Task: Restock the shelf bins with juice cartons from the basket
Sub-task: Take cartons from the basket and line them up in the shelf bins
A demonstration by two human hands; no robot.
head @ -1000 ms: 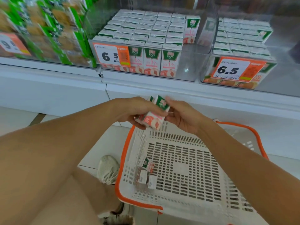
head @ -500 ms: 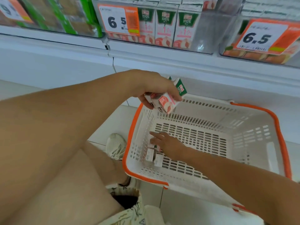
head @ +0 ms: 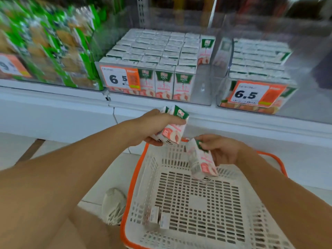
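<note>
our right hand (head: 222,150) has come up out of the basket (head: 142,169) with a juice box (head: 202,159). its fingers are curled round the top of the box, and the box hangs tilted just above the far edge of the basket. half a second ago this hand was down at the near left corner of the basket floor, reaching for the boxes there. so one more box is out, and we think it goes up to the shelf next.

our left hand (head: 152,126) holds a small bunch of juice boxes (head: 175,126), fingers wrapped tight round them, above the far left corner of the basket. it held them before too, but now it is a bit higher.

two boxes (head: 156,216) lie at the near left corner of the basket floor. before there were three.

the middle bin (head: 203,85) on the shelf has a gap at its right side. the picture is a bit blurry.
</note>
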